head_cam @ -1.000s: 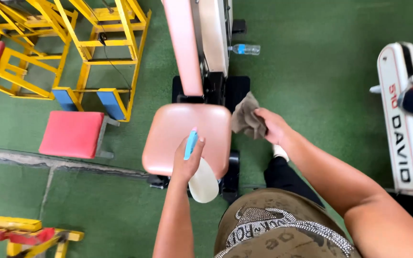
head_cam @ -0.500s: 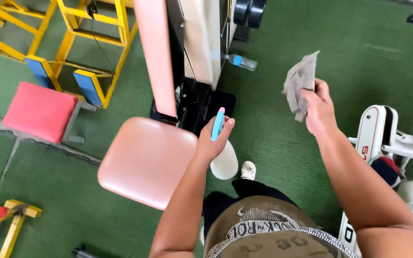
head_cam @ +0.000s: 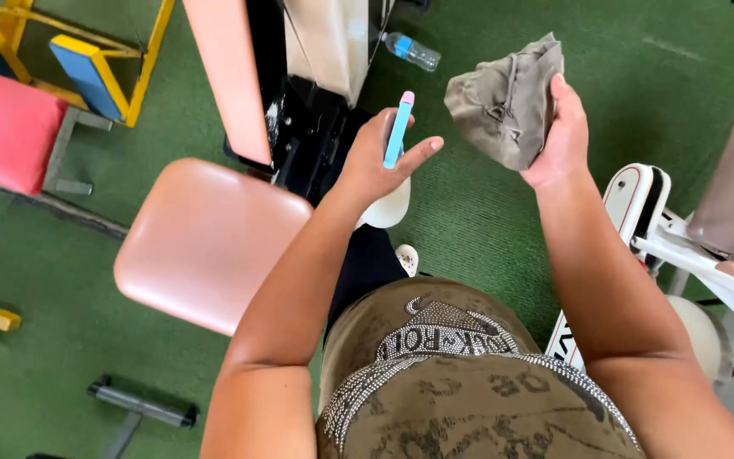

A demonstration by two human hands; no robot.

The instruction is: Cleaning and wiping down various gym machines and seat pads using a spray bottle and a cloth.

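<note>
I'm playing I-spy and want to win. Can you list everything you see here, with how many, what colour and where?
Padded pink seat: one, pink, centre left, below the arms.
Upright pink backrest pad: one, pink, top centre.
Clear plastic water bottle: one, clear with blue cap, on the green floor, top centre.
Red padded bench: one, red, left edge.
Yellow metal frame: one, yellow with blue pads, top left.
White exercise machine: one, white, right.
Spray bottle with blue trigger: one, white and blue, in left hand.
Crumpled grey-brown cloth: one, in right hand.
</note>
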